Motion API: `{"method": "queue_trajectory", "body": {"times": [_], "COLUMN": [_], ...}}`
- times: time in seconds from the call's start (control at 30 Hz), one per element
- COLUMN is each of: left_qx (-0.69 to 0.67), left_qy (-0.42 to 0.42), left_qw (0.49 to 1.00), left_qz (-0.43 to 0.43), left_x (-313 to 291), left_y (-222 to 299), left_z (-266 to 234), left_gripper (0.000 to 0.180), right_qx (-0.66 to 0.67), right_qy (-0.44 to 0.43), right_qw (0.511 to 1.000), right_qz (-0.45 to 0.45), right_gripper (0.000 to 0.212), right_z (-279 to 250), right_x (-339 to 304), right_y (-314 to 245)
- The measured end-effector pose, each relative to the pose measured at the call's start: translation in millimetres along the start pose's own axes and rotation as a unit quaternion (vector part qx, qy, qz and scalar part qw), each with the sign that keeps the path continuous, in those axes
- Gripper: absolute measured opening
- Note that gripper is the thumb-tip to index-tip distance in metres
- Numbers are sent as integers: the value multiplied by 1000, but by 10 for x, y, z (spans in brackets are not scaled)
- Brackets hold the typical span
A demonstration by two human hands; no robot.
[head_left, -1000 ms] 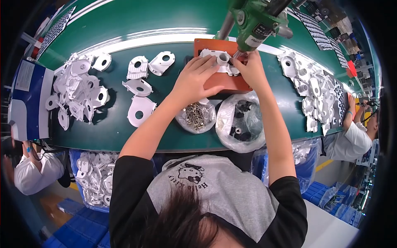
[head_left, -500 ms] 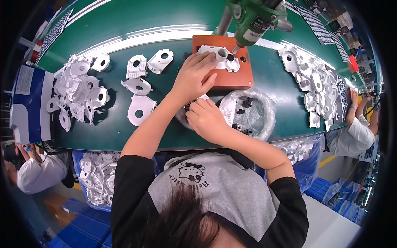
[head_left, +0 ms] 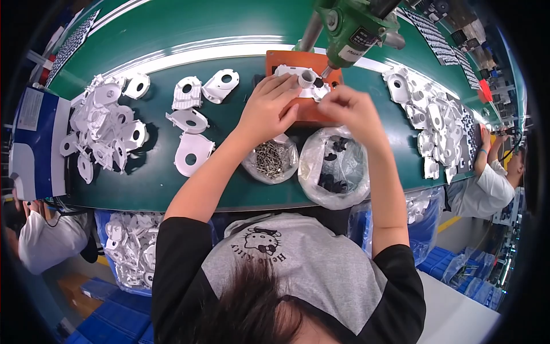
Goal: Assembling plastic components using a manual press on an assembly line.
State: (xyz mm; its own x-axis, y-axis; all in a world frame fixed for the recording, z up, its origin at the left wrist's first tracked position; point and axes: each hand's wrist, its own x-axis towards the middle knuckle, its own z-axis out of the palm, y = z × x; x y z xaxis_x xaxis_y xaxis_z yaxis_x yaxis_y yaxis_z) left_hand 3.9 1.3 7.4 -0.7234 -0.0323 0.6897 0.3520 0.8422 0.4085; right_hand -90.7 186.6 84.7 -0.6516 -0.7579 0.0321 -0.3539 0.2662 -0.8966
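At upper centre, the left hand (head_left: 268, 109) presses flat on one white plastic housing (head_left: 301, 80) seated on the orange fixture (head_left: 306, 112), while the right hand (head_left: 346, 109) pinches something small (too tiny to identify) just beside it. One green hanging screwdriver (head_left: 352, 26) hovers above; two open bags, screws (head_left: 270, 159) and black parts (head_left: 335, 169), sit below.

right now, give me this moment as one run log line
left hand: steadies white plastic part on orange fixture | right hand: fingertips at part | green driver: above | screw bag: nearby

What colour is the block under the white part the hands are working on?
Orange; the block shows best in the head view, beneath the white part.
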Motion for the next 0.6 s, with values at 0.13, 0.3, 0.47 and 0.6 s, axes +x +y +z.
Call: {"method": "queue_trajectory", "body": {"times": [0.13,0.3,0.47,0.6], "left_qx": [-15,-12,-5,-14], "left_qy": [-10,-7,-5,0], "left_qw": [1000,1000,1000,1000], "left_qz": [-8,-6,-11,-7], "left_x": [34,22,14,26], "left_y": [17,-5,5,1], "left_z": [-1,18,13,24], "left_gripper": [31,30,29,29], "right_qx": [38,29,67,82], "right_qy": [70,54,40,-3], "right_qw": [994,996,995,994], "right_qz": [79,70,66,75], "right_gripper": [21,21,19,15], "right_z": [-191,-220,-216,-307], "right_x": [333,495,572,635], "right_y": [210,392,374,441]}}
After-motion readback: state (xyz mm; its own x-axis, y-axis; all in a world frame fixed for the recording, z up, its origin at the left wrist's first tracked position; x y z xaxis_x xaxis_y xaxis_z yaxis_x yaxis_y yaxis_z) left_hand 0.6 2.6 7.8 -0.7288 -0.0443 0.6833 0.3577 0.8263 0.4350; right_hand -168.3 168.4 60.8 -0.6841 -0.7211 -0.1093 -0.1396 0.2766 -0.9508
